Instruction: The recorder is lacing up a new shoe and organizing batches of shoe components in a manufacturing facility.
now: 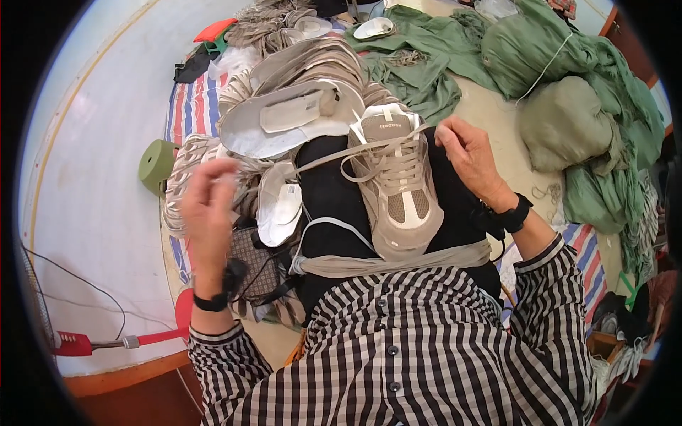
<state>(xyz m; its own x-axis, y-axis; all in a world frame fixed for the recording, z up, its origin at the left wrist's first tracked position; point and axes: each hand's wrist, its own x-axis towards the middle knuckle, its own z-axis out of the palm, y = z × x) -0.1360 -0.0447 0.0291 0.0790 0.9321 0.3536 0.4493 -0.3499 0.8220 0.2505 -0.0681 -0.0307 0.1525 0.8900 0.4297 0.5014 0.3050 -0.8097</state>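
A beige-grey sneaker upper [405,174] with mesh panels lies across my black-covered lap, its toe pointing toward me. Flat laces criss-cross its front. One loose shoelace [332,158] stretches sideways over the shoe, up to the fingers of my right hand [469,153], which are curled closed on its end. Off to the left, my left hand [209,206] is raised and smeared by motion; whether it holds the lace's other end cannot be made out. Beside it lies a white-lined shoe upper [279,202]. Both wrists wear black straps.
Stacked shoe uppers [312,64] fill the far middle, with a pale-lined one [249,131] in front. Green cloth and bundles [568,128] are heaped at right. A green roll [155,168] stands left. A grey band [398,263] crosses my waist; a red-handled tool [153,337] is lower left.
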